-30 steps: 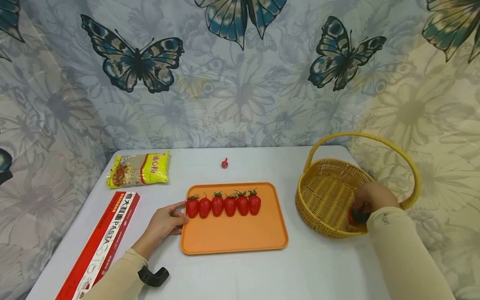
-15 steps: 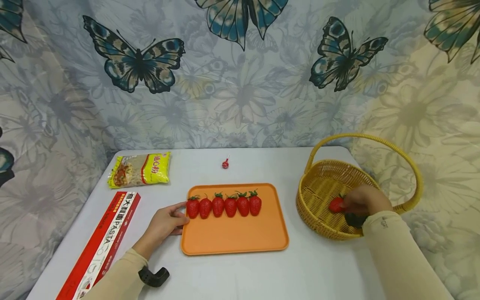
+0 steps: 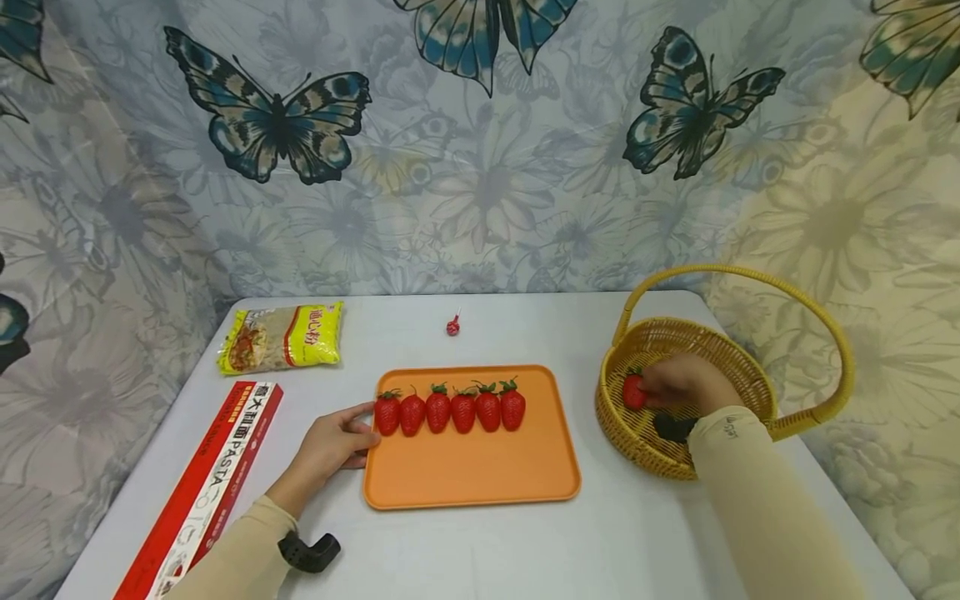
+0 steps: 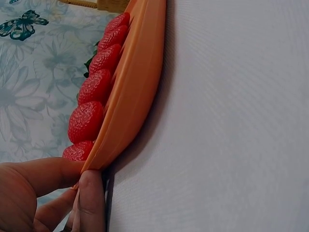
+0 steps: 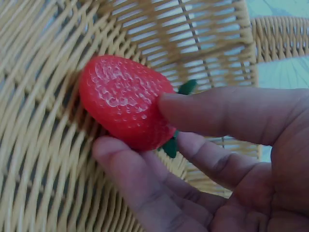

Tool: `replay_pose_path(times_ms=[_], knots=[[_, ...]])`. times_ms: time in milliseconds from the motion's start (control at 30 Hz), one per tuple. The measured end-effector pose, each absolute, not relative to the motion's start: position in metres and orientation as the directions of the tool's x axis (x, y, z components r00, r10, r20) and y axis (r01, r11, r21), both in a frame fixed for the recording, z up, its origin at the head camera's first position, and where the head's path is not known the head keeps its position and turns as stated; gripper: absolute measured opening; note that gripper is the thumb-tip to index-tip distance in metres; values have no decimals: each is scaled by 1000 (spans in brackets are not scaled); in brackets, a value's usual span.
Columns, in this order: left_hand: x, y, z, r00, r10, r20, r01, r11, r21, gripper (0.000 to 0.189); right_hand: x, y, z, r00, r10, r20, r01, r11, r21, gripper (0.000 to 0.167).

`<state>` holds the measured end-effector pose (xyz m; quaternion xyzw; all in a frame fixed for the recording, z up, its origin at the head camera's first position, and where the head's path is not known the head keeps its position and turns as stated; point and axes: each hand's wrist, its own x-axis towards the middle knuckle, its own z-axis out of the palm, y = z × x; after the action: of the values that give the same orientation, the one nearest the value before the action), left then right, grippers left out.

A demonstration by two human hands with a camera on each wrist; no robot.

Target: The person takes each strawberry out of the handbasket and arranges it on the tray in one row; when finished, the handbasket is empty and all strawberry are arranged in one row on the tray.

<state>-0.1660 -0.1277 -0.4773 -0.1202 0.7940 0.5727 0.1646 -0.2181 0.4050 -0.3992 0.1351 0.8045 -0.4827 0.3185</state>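
Observation:
My left hand [image 3: 330,446] pinches the left rim of the orange tray [image 3: 472,479], thumb and fingers on either side of it in the left wrist view. Along the tray's upper half stands a row of several red strawberries [image 3: 438,411] with green leaves on top. My right hand [image 3: 690,383] is inside the yellow wicker basket [image 3: 622,442]. It holds a single strawberry [image 5: 120,99] between thumb and fingers, at the left part of the basket. In the right wrist view that strawberry lies close against the woven wall, its leaves toward the palm.
A yellow noodle bag [image 3: 281,337] lies at the back left. In front of it is a long red pasta box [image 3: 202,483]. A small red lollipop [image 3: 453,325] lies behind the tray. The basket's tall handle [image 3: 750,275] arches over its opening.
My right hand has moved left across the basket, from its right side to its left part, bringing the strawberry along. My left hand and the tray have stayed in place.

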Motion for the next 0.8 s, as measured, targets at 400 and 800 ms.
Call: replay_pose_path(times_ms=[400, 800], knots=[[-167, -127, -480, -917, -2, -400, -379, 327, 866, 60, -220, 395, -402, -802, -59, -595, 516, 434, -738, 30], [-168, -127, -473, -911, 10, -412, -386, 327, 862, 63, -204, 377, -335, -904, -149, -402, 313, 411, -856, 30]])
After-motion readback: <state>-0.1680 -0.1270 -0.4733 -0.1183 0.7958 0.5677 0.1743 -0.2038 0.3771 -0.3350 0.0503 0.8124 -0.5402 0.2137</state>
